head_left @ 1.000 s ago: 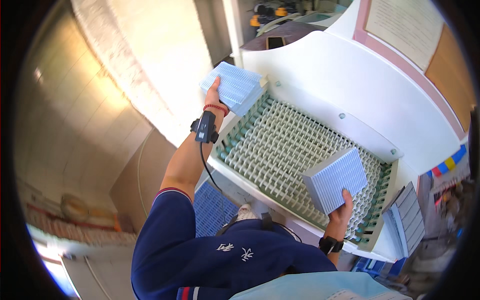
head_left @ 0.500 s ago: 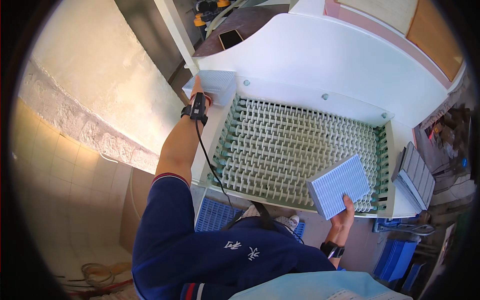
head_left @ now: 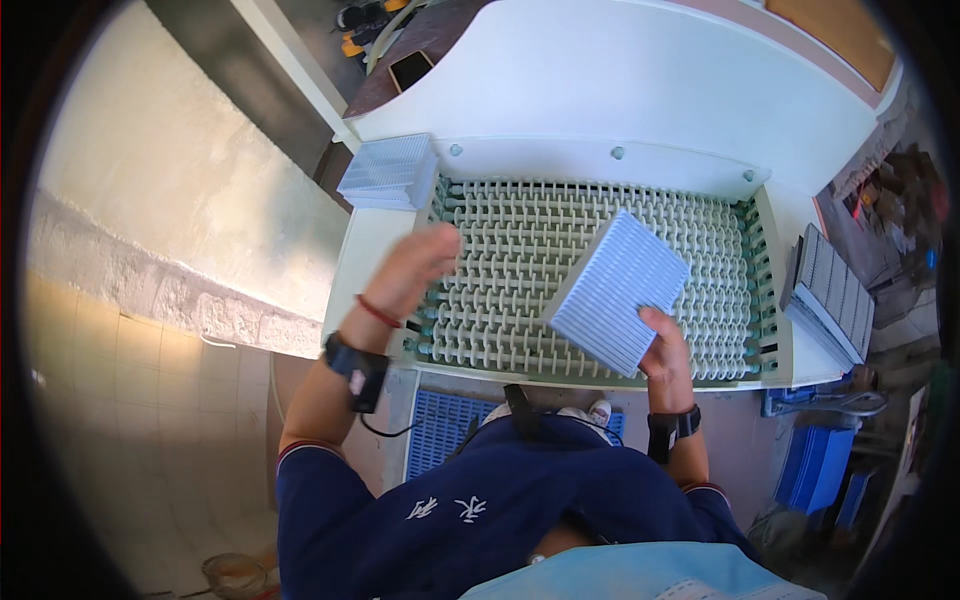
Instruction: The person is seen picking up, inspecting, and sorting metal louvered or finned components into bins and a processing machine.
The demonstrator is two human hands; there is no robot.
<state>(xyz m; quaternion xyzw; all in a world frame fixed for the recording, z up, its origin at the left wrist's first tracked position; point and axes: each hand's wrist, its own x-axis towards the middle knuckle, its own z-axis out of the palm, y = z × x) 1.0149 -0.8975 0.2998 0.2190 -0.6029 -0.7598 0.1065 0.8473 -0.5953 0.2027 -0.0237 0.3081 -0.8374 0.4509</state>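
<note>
My right hand [head_left: 665, 350] grips a thick stack of pale blue-grey ribbed sheets [head_left: 622, 290] at its near right edge, thumb on top. The stack is tilted above a bed of white rollers [head_left: 500, 300] made of rows of small discs. Over the left end of that bed is my left hand [head_left: 415, 265], smeared by motion, with no object visible in it. Beyond it, a second stack of similar ribbed sheets [head_left: 390, 170] lies on the machine's left ledge, apart from the hand.
Darker ribbed plates [head_left: 828, 290] lean on the right ledge. Behind the rollers rises a white curved panel [head_left: 620, 85]. A phone [head_left: 410, 70] lies on the dark surface at the far left. Blue sheets or crates [head_left: 815, 465] stand low on the right, and a blue grid mat [head_left: 440, 425] lies below.
My left hand has come off the stack on the left ledge and moved back toward me, over the rollers. My right hand has shifted the held stack slightly left and farther over the bed.
</note>
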